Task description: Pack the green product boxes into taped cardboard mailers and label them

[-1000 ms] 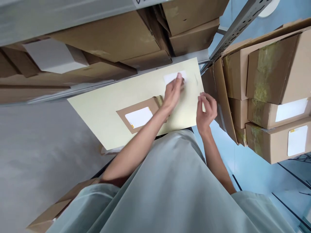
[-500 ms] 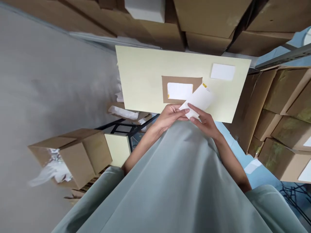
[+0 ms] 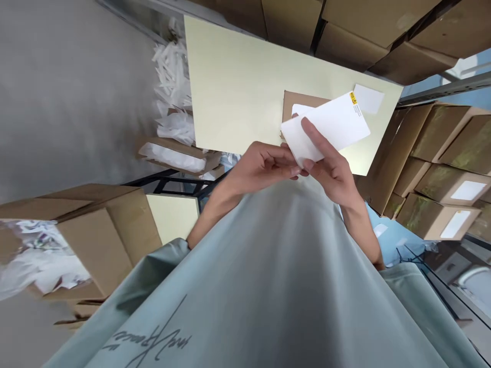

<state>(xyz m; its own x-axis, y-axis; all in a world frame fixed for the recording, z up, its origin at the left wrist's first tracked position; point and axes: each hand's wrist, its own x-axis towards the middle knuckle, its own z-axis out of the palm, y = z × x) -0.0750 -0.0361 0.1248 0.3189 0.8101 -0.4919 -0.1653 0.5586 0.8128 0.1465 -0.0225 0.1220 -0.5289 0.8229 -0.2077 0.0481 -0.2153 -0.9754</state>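
A white label (image 3: 339,122) with a small yellow mark and fine print at its far corner is held tilted over the table. My right hand (image 3: 332,174) grips it, index finger lying across its face and thumb near its lower corner. My left hand (image 3: 264,166) is closed at that same lower corner, thumb and fingers pinched together beside the right thumb. Beneath the label, partly covered, lies a flat brown cardboard piece (image 3: 290,99) with another white label on it. A further white rectangle (image 3: 369,98) lies on the pale yellow table (image 3: 233,92) at the right.
Cardboard boxes (image 3: 291,23) line the table's far side, and more boxes (image 3: 441,179) are stacked at the right. An open carton (image 3: 99,245) of white crumpled material stands at lower left. White scraps (image 3: 172,76) lie beside the table's left edge.
My view has shifted, so the table sits higher and tilted. The held label now lies farther over the cardboard piece, hiding most of the label there. Both hands remain at its near corner.
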